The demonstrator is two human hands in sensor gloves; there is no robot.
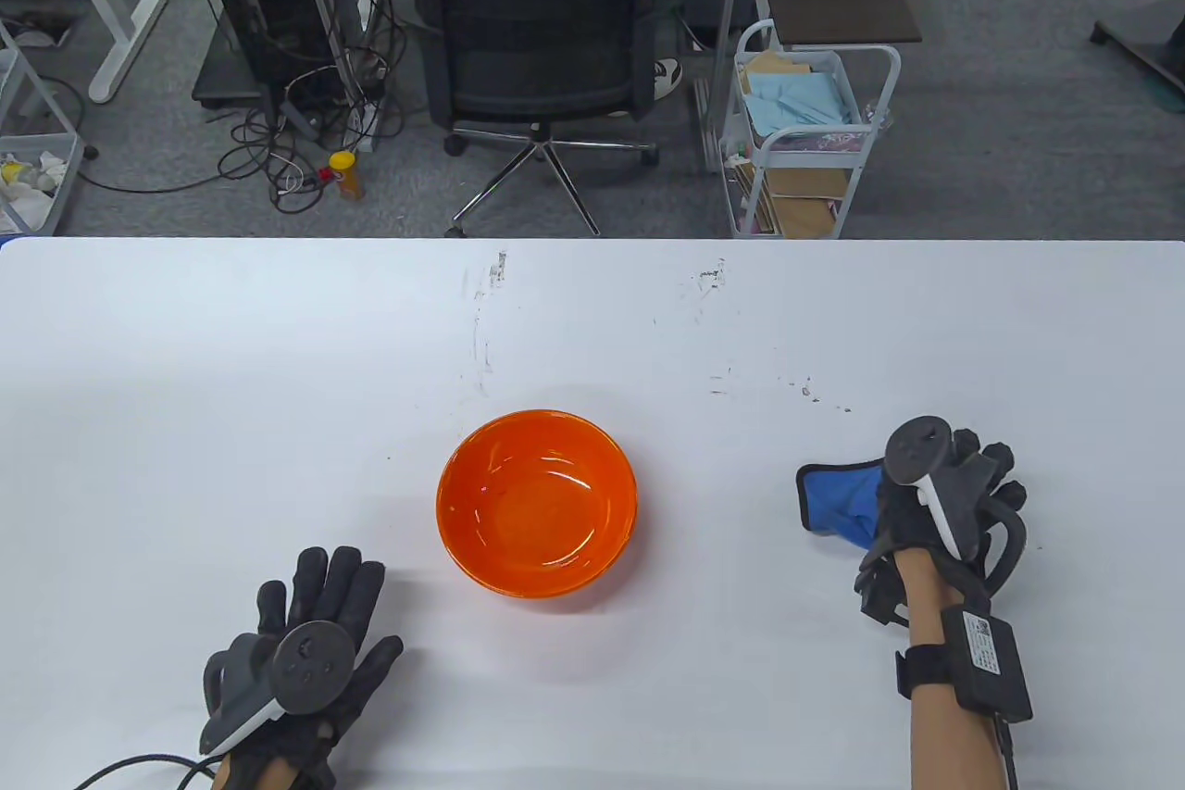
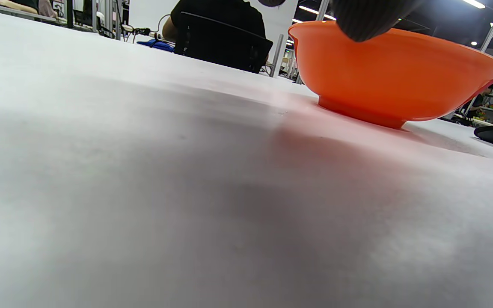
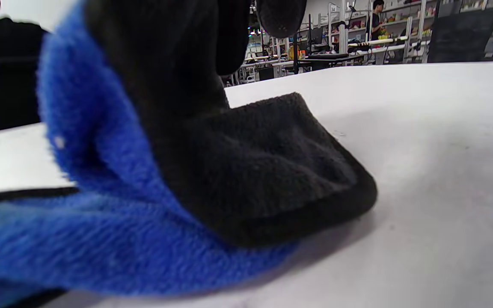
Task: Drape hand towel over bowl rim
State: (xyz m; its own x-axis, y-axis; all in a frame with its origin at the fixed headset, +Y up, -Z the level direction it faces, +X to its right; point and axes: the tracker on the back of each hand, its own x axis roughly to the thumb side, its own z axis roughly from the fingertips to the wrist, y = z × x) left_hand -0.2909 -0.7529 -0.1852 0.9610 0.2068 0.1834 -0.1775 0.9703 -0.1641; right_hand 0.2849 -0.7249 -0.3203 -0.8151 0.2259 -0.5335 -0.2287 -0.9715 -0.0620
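White scuffed table (image 1: 278, 364), cluttered office

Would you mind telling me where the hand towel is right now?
In the table view, the blue hand towel lies on the table's right side, under the right hand, right of the orange bowl.

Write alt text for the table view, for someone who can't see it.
A gloved right hand grips a bunched blue and black hand towel on a white table, right of an empty orange bowl. The left hand rests flat, fingers spread, left of the bowl.
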